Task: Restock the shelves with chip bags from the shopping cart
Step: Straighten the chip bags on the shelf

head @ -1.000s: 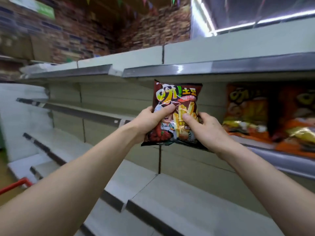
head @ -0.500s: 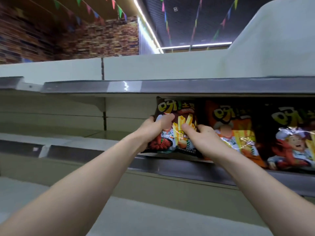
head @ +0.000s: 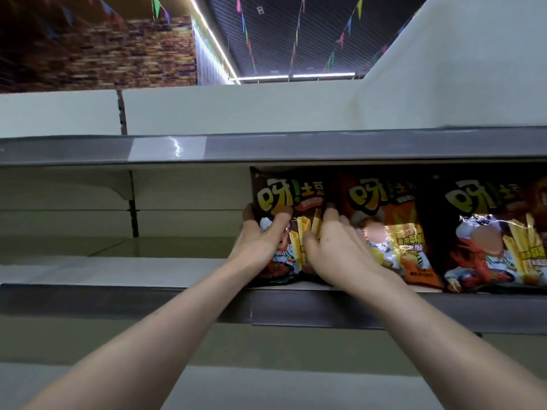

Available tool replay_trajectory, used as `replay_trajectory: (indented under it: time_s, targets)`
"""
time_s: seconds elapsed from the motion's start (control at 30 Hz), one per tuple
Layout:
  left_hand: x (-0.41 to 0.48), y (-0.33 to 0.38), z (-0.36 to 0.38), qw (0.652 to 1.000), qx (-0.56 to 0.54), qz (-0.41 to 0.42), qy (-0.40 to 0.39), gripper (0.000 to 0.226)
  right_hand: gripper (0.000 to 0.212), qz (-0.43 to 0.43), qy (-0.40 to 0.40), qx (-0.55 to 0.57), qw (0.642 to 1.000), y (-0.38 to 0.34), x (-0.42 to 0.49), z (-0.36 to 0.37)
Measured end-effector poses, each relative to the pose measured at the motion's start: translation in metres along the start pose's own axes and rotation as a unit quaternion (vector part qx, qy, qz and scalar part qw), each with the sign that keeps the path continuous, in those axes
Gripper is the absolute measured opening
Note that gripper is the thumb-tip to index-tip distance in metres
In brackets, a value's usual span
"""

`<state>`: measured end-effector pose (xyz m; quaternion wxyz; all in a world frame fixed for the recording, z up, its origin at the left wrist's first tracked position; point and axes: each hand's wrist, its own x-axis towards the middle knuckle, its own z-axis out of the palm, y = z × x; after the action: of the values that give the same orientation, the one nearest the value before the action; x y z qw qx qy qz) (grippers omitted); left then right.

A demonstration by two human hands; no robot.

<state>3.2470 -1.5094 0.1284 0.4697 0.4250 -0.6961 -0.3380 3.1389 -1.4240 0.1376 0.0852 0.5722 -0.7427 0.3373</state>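
Left hand (head: pixel 260 242) and right hand (head: pixel 340 253) — fingers clamped on brown chip bag (head: pixel 285 195), upright on shelf (head: pixel 133 270) beside orange bag (head: pixel 396 232).

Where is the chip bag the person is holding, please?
In the head view, the held chip bag stands at centre on the shelf, leftmost in its row, beside the orange bag.

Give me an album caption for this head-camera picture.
The left hand and right hand hold a dark chip bag upright on the shelf beside an orange bag and another dark bag.
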Motion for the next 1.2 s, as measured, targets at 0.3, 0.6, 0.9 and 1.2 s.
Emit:
replay_trajectory:
  time_s: [0.3,0.6,0.9,1.2]
  targets:
    - [0.015,0.008,-0.003,0.982,0.051,0.141,0.112,0.059,0.030,-0.167,0.147,-0.134,0.966,-0.008,0.019,0.015]
    - [0.021,0.002,0.007,0.973,0.145,0.112,0.138,0.050,0.047,-0.178,0.133,-0.129,0.966,0.001,0.027,0.037]
    - [0.007,-0.001,-0.026,0.974,0.082,0.101,0.184,0.056,0.043,-0.230,0.179,-0.128,0.948,-0.009,0.017,0.026]
    - [-0.046,-0.034,-0.092,0.953,0.043,0.045,0.297,0.055,0.047,-0.386,0.105,0.007,0.917,-0.069,-0.024,0.067]
